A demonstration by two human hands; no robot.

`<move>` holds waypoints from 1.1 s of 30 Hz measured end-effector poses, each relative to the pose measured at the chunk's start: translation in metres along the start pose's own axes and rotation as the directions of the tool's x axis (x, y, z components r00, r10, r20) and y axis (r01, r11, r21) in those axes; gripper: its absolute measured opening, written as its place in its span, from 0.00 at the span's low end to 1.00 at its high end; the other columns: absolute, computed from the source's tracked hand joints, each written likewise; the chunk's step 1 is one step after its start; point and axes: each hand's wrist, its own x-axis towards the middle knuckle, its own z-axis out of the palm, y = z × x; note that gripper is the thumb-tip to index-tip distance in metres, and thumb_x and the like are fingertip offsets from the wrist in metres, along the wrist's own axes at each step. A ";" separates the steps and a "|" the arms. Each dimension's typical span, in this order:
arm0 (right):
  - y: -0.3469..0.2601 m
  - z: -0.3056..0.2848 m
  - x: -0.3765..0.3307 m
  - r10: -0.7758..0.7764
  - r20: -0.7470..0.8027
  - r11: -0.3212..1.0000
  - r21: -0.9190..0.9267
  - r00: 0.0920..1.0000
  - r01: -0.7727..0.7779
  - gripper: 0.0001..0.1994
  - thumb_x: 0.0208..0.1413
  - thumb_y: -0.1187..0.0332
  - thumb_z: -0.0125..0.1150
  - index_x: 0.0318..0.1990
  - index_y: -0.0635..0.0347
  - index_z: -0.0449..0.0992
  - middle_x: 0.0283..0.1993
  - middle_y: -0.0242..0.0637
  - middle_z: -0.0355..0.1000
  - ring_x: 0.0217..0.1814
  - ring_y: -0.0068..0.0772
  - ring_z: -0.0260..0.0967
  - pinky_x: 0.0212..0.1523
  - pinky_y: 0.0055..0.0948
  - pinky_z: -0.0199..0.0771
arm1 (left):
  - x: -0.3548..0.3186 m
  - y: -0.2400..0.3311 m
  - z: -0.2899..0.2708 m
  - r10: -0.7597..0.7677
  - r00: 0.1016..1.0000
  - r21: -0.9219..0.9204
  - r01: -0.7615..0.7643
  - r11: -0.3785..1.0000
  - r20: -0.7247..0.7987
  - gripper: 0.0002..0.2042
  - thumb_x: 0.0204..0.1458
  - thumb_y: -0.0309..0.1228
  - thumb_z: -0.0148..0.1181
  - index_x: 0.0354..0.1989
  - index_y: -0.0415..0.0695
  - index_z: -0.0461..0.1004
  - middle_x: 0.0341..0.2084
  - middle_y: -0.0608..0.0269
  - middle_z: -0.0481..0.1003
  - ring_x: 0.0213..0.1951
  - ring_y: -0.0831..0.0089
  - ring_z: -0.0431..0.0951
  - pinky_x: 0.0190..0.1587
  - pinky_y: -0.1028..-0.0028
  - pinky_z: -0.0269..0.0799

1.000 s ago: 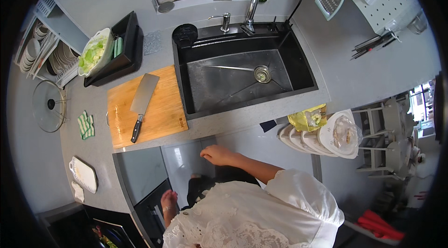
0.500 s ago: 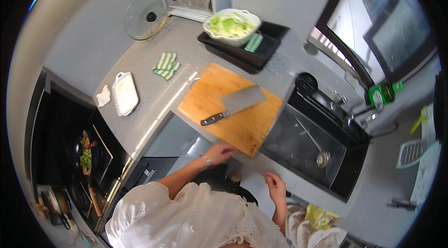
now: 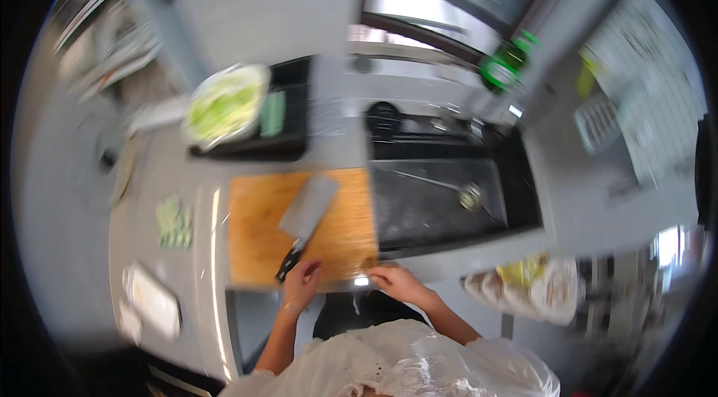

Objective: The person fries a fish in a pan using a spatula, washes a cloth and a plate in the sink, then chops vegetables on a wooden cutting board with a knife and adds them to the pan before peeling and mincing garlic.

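Observation:
A cleaver [image 3: 309, 206] with a broad grey blade and black handle lies slantwise on the wooden cutting board [image 3: 258, 210]. My left hand [image 3: 301, 283] is beside the handle at the board's near edge, its fingers loosely bent and nothing visible in them. By the near right corner of the board, my right hand [image 3: 396, 282] points leftward with half-bent fingers, apparently empty. Motion blur softens the fingers of both hands. Both forearms come in from below.
To the right is a black sink [image 3: 434, 210] with a ladle [image 3: 470, 197] in it. A white bowl of chopped greens [image 3: 224, 109] stands on a black tray [image 3: 288, 131]. At left are a striped cloth [image 3: 174, 221] and a white dish [image 3: 153, 300]. A green bottle [image 3: 505, 66] stands by the window.
The view has swung to the right, so the stove has mostly left it. Both hands have come up to the board's near edge. The cleaver stays on the board.

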 end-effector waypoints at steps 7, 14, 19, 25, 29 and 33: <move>0.031 -0.005 -0.091 0.293 -0.215 0.955 0.027 0.932 -0.295 0.12 0.52 0.66 0.48 0.42 0.55 0.70 0.39 0.43 0.70 0.41 0.47 0.66 0.42 0.39 0.66 | 0.032 0.021 0.060 0.155 0.928 0.047 -0.181 0.982 0.339 0.09 0.48 0.24 0.51 0.37 0.37 0.71 0.30 0.58 0.74 0.32 0.73 0.74 0.37 0.77 0.69; 0.062 -0.014 -0.256 0.450 -0.571 0.893 0.276 0.687 -0.356 0.12 0.51 0.67 0.48 0.41 0.58 0.71 0.40 0.43 0.70 0.42 0.46 0.66 0.43 0.37 0.66 | 0.000 0.081 0.207 0.324 0.624 0.056 -0.509 0.859 0.711 0.07 0.47 0.24 0.52 0.35 0.39 0.72 0.26 0.60 0.74 0.28 0.75 0.72 0.32 0.78 0.67; 0.099 0.015 -0.412 0.559 -0.747 0.801 0.377 0.358 -0.465 0.12 0.51 0.67 0.49 0.41 0.60 0.71 0.40 0.44 0.70 0.41 0.45 0.67 0.42 0.35 0.67 | -0.084 0.137 0.356 0.321 0.308 -0.029 -0.680 0.733 0.896 0.09 0.49 0.27 0.53 0.37 0.37 0.71 0.28 0.60 0.74 0.30 0.75 0.72 0.34 0.78 0.68; 0.112 0.080 -0.582 0.774 -0.604 0.541 0.786 -0.187 -0.299 0.09 0.51 0.73 0.50 0.39 0.62 0.72 0.33 0.39 0.72 0.34 0.31 0.69 0.35 0.25 0.69 | -0.198 0.195 0.499 0.405 -0.133 -0.366 -0.729 0.578 0.904 0.10 0.45 0.25 0.52 0.37 0.41 0.70 0.32 0.53 0.71 0.36 0.57 0.71 0.39 0.69 0.67; 0.140 0.098 -0.623 0.843 -0.499 0.480 0.866 -0.200 -0.138 0.09 0.53 0.72 0.51 0.40 0.63 0.72 0.28 0.33 0.71 0.30 0.18 0.67 0.33 0.19 0.67 | -0.233 0.201 0.553 0.392 -0.189 -0.394 -0.739 0.546 0.900 0.10 0.44 0.25 0.52 0.37 0.42 0.70 0.34 0.53 0.70 0.39 0.55 0.69 0.42 0.66 0.65; 0.168 0.032 -0.642 0.813 -0.574 0.548 0.811 -0.097 -0.205 0.09 0.51 0.73 0.52 0.39 0.62 0.72 0.28 0.39 0.71 0.27 0.28 0.68 0.29 0.24 0.67 | -0.244 0.202 0.594 0.350 -0.180 -0.365 -0.723 0.587 0.919 0.09 0.42 0.23 0.52 0.35 0.40 0.70 0.31 0.52 0.70 0.36 0.53 0.69 0.39 0.65 0.66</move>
